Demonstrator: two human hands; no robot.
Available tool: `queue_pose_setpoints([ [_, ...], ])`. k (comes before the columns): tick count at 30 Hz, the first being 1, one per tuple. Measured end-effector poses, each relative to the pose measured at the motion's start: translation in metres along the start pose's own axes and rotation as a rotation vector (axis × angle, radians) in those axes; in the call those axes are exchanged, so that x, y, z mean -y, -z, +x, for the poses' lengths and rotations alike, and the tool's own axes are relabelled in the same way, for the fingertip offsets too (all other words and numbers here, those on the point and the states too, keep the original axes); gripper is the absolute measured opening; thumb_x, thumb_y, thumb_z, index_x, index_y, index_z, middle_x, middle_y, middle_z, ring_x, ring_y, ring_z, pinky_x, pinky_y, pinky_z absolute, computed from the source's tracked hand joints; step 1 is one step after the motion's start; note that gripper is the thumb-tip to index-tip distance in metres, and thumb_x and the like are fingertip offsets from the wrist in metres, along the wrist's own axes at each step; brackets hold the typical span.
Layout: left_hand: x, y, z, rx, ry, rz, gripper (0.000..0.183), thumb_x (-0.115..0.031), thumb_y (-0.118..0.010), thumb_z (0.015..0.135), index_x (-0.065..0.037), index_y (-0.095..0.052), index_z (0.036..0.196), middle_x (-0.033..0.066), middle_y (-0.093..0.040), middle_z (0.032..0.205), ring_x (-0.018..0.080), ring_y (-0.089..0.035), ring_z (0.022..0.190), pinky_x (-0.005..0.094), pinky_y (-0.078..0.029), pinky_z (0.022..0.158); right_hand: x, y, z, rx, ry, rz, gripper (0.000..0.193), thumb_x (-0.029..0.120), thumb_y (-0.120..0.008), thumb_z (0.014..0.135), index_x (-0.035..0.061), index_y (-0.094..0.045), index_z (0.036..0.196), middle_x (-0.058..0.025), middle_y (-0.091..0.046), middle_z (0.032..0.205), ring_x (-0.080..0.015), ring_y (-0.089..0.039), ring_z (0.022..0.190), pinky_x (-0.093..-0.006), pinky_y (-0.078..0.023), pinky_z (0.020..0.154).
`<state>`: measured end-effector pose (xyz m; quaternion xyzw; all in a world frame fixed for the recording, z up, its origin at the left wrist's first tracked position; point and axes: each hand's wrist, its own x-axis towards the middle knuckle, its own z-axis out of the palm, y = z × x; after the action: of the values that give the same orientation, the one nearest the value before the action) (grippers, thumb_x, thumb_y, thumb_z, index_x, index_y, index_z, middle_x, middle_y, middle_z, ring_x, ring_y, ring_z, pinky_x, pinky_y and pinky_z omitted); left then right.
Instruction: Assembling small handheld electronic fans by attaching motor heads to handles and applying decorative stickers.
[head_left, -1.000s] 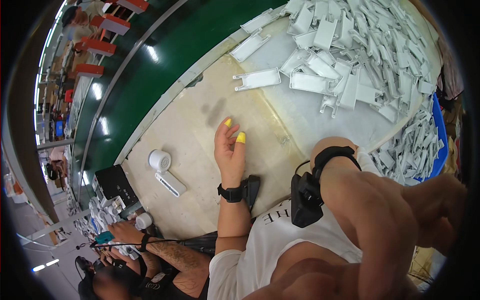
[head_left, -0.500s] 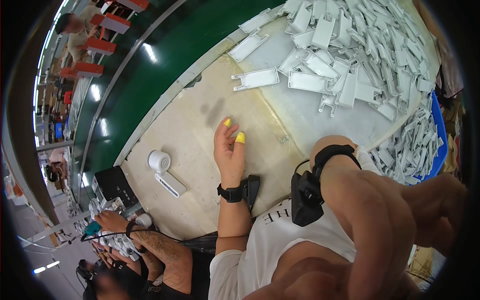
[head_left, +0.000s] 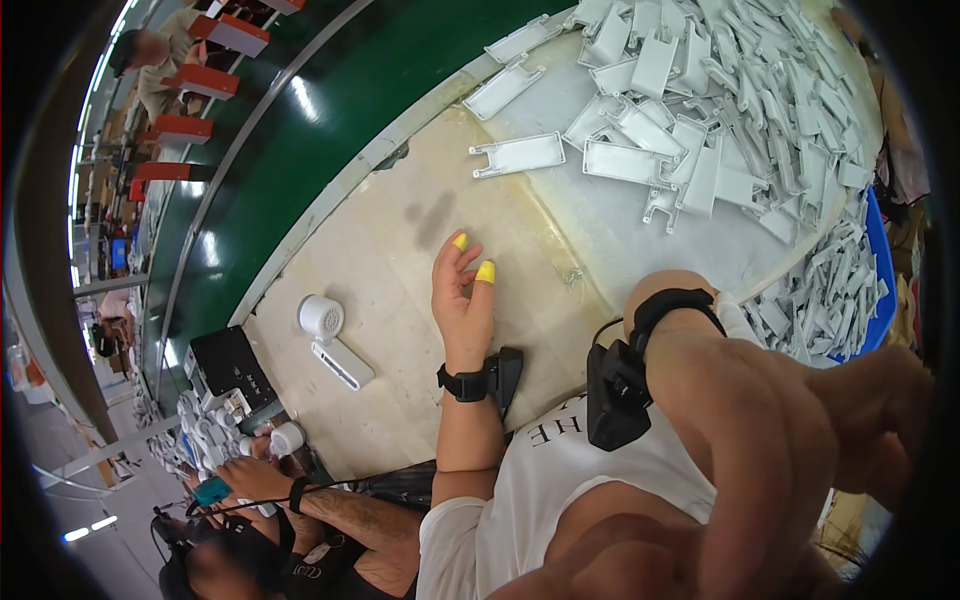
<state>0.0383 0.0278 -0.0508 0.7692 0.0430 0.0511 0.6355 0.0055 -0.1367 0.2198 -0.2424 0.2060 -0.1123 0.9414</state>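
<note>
My left hand [head_left: 463, 305] rests on or just above the beige tabletop [head_left: 390, 290], palm partly up. Its fingers are loosely curled and apart with nothing in them, and yellow covers sit on two fingertips. Only the back of my right hand [head_left: 668, 284] shows beyond its black wrist strap; its fingers are hidden from view. Left of my left hand lie a white round device with a grille [head_left: 320, 316] and a white elongated handle-like part [head_left: 342, 364]. Up and to the right, a large heap of white plastic housings [head_left: 690, 130] covers the pale sheet, nearest my right hand.
A blue bin [head_left: 881, 265] at the right holds many white parts. Along the far side runs a green conveyor belt [head_left: 290, 130] with red-orange holders beyond it. A black box [head_left: 230, 367] stands at the left corner. At lower left a co-worker's hand [head_left: 255, 478] grips a teal tool.
The co-worker's arm with the teal tool has moved right and down. My own hands stay almost still; the whole view has shifted slightly.
</note>
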Motion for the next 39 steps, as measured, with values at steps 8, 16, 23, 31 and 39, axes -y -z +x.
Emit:
queue_pose_setpoints([
  [8,-0.002,0.001,0.0,-0.007,0.017,0.007,0.044,-0.001,-0.054,0.083,-0.003,-0.043,0.126,0.0105,-0.043,0.132,0.0201,-0.053,0.108,0.027,-0.044,0.081,-0.021,0.01,-0.011,-0.016,0.216,0.336,0.033,-0.013,-0.053,0.08,0.0109,-0.047,0.059,0.0039,-0.05,0.052,-0.0029,-0.049,0.05,-0.0123,-0.044,0.061],
  [16,0.001,0.002,-0.001,-0.004,0.023,0.01,0.044,-0.002,-0.055,0.083,-0.004,-0.043,0.126,0.0107,-0.043,0.132,0.0205,-0.053,0.109,0.0274,-0.044,0.081,0.0,0.007,-0.013,0.067,0.062,0.29,0.031,-0.014,-0.048,0.082,0.0101,-0.048,0.062,0.0039,-0.046,0.052,-0.0032,-0.047,0.048,-0.012,-0.043,0.059],
  [23,0.0,0.0,0.001,0.004,0.007,0.03,0.044,-0.002,-0.055,0.083,-0.004,-0.043,0.126,0.0104,-0.043,0.132,0.02,-0.053,0.108,0.0272,-0.044,0.081,-0.008,0.007,0.01,0.05,-0.01,0.07,0.022,-0.006,-0.049,0.083,0.0102,-0.05,0.068,0.0036,-0.047,0.059,-0.0041,-0.047,0.052,-0.0136,-0.044,0.061],
  [31,0.001,0.0,0.001,0.007,0.009,0.016,0.044,-0.001,-0.054,0.083,-0.003,-0.043,0.126,0.0102,-0.043,0.131,0.0198,-0.053,0.108,0.027,-0.044,0.08,-0.025,0.019,0.029,0.278,0.09,0.136,0.012,0.004,-0.053,0.083,0.0111,-0.051,0.073,0.0035,-0.048,0.067,-0.0052,-0.048,0.056,-0.0156,-0.044,0.062],
  [39,0.002,0.002,-0.002,0.005,0.037,0.023,0.044,-0.001,-0.055,0.083,-0.003,-0.043,0.126,0.01,-0.043,0.132,0.0197,-0.053,0.109,0.027,-0.044,0.081,-0.026,0.049,0.042,0.504,0.18,0.202,0.006,0.014,-0.057,0.082,0.0119,-0.053,0.079,0.0034,-0.049,0.075,-0.0063,-0.049,0.061,-0.0177,-0.045,0.064],
])
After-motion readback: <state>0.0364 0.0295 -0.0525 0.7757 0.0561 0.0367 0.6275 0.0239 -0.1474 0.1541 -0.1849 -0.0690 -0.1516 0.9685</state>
